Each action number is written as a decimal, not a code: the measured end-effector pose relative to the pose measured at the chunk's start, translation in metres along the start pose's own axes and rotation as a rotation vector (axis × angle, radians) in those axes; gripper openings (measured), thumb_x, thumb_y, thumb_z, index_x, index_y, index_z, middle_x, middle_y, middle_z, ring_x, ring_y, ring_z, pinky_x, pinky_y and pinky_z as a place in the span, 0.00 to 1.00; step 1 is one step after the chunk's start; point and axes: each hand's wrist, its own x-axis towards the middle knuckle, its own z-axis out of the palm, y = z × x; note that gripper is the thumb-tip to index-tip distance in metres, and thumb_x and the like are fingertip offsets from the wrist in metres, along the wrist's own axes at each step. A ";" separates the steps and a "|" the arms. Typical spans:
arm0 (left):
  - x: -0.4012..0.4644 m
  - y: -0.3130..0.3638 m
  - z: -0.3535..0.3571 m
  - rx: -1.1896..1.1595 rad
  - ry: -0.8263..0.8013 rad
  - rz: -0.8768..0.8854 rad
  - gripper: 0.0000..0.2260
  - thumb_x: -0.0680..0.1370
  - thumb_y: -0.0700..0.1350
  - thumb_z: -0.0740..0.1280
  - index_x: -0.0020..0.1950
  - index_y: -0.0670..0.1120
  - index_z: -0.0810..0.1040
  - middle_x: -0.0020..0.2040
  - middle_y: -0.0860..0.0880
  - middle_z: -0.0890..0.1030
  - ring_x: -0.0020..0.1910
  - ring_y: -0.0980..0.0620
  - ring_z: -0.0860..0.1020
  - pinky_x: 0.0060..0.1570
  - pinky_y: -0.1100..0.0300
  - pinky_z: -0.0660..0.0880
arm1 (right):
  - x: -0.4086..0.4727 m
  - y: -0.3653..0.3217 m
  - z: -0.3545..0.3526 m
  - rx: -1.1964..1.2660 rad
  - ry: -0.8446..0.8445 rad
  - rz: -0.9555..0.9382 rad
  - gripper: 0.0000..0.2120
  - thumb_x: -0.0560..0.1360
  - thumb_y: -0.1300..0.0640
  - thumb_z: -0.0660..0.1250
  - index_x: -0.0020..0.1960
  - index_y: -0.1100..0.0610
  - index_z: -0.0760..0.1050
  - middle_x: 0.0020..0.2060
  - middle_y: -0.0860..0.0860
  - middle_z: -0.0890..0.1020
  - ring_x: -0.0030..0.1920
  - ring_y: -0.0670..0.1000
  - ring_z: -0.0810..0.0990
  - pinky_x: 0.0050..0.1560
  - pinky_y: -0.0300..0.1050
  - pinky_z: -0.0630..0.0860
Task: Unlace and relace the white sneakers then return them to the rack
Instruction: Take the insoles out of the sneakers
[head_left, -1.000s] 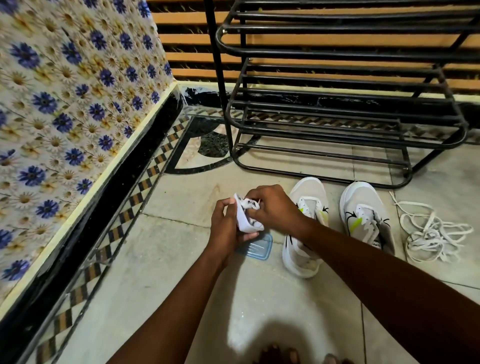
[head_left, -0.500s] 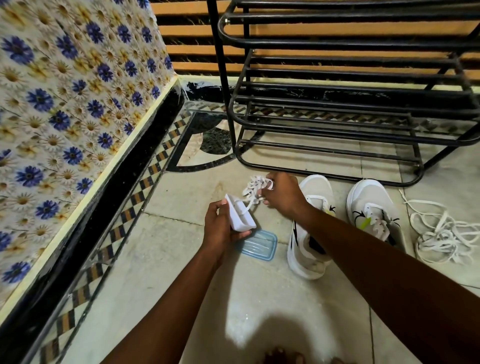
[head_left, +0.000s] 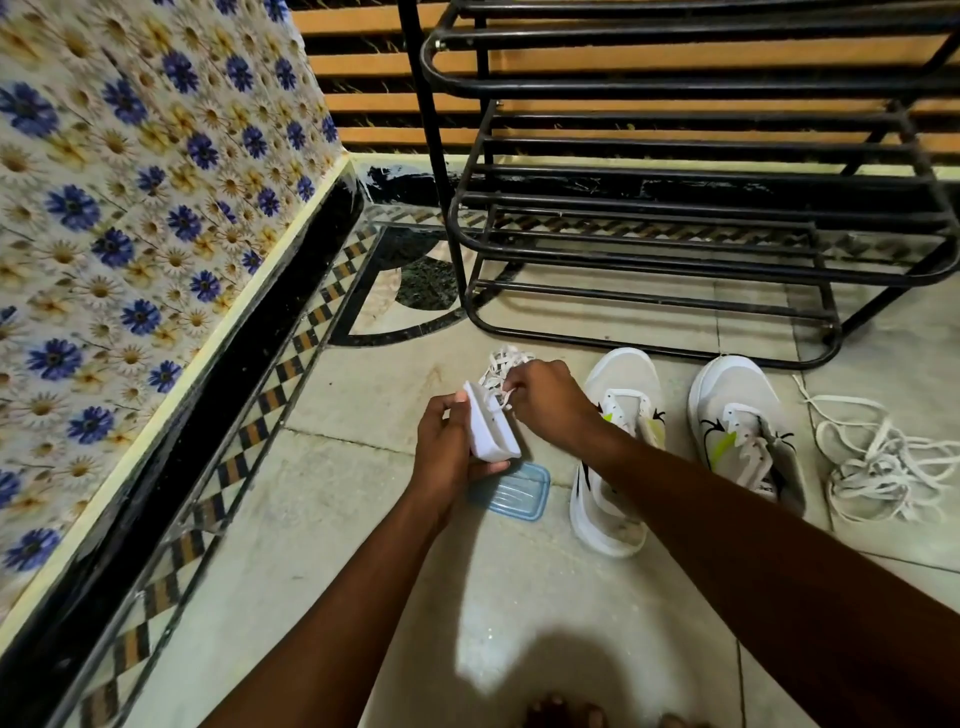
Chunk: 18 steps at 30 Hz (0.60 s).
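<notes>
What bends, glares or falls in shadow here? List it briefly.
Head view: wide-angle lens bows the black shoe rack and floral wall; a dark shadow with a bright glare patch beside it lies on the floor at bottom centre; left hand, right hand and sneakers stay sharp.

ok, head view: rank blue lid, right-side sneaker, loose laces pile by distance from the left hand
1. blue lid, on the floor just under the left hand.
2. right-side sneaker, beyond the right forearm.
3. loose laces pile, far right.
</notes>
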 end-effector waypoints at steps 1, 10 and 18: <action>-0.001 0.000 0.000 0.008 -0.005 0.006 0.06 0.86 0.49 0.63 0.57 0.47 0.77 0.53 0.45 0.80 0.52 0.43 0.81 0.51 0.33 0.82 | 0.004 0.002 0.001 0.022 0.037 0.020 0.14 0.71 0.55 0.60 0.50 0.51 0.82 0.49 0.57 0.83 0.47 0.58 0.82 0.52 0.49 0.81; -0.006 0.010 0.001 -0.044 0.011 -0.059 0.14 0.85 0.59 0.60 0.63 0.52 0.75 0.54 0.45 0.80 0.48 0.44 0.81 0.32 0.53 0.81 | 0.003 0.014 -0.020 0.078 -0.042 -0.034 0.34 0.72 0.57 0.64 0.77 0.45 0.63 0.57 0.59 0.81 0.60 0.62 0.76 0.60 0.52 0.77; -0.018 0.025 0.041 -0.018 -0.083 -0.073 0.18 0.84 0.60 0.61 0.57 0.46 0.79 0.46 0.39 0.83 0.32 0.44 0.81 0.28 0.57 0.77 | -0.036 0.022 -0.059 0.148 0.129 -0.080 0.30 0.71 0.67 0.65 0.72 0.53 0.73 0.60 0.55 0.80 0.60 0.53 0.79 0.59 0.34 0.73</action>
